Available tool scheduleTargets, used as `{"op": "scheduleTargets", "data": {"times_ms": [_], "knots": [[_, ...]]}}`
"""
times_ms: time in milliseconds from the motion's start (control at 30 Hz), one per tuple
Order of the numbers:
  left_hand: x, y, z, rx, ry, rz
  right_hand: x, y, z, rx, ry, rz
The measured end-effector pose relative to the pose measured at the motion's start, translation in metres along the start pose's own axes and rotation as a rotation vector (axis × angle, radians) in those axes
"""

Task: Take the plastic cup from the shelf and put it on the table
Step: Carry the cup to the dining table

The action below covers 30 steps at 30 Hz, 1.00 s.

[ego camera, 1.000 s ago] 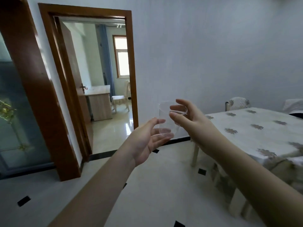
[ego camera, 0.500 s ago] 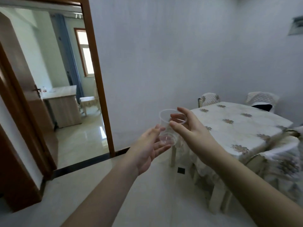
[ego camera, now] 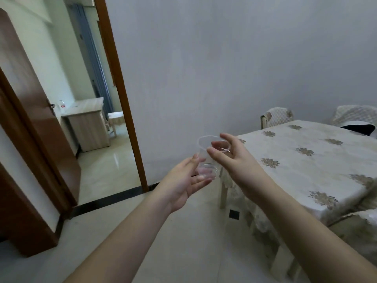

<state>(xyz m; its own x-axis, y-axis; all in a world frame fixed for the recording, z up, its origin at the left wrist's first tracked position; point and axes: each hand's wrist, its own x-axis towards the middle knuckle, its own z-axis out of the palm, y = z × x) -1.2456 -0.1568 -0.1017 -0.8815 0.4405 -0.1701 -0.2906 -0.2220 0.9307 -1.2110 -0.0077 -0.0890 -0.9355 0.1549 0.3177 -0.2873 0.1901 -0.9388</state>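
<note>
A clear plastic cup [ego camera: 206, 155] is held upright in the air in front of me, left of the table's near corner. My right hand [ego camera: 234, 160] pinches its rim between thumb and fingers. My left hand [ego camera: 183, 180] lies palm up under and beside the cup's base, with its fingertips touching the base. The table [ego camera: 318, 160], covered with a cream cloth with floral patches, stands to the right. The shelf is out of view.
Covered chairs [ego camera: 277, 117] stand behind the table and another chair [ego camera: 359, 227] at its near side. An open brown door [ego camera: 40, 127] and doorway on the left lead to a room with a cabinet [ego camera: 87, 127]. Pale tiled floor lies below.
The view has swung right: the doorway slid left and the table came closer. Both hands keep the cup in the same hold.
</note>
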Motion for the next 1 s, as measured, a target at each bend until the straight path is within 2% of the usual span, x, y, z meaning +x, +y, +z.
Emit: {"op": "scheduleTargets", "data": {"times_ms": [333,600,800,1000], "knots": [[0.093,0.032,-0.077,-0.054,0.043,-0.001,0.109,0.038,0.054,-0.030,-0.036,0.009],[0.174,0.076,-0.152,-0.066,0.034,0.000,0.208,0.064,0.116,-0.027,0.036,0.017],[0.239,0.083,-0.182,-0.081,-0.009,-0.040,0.262,0.093,0.129,-0.079,0.080,0.049],[0.318,0.083,-0.184,-0.100,-0.027,-0.079,0.328,0.130,0.117,-0.074,0.100,0.059]]}}
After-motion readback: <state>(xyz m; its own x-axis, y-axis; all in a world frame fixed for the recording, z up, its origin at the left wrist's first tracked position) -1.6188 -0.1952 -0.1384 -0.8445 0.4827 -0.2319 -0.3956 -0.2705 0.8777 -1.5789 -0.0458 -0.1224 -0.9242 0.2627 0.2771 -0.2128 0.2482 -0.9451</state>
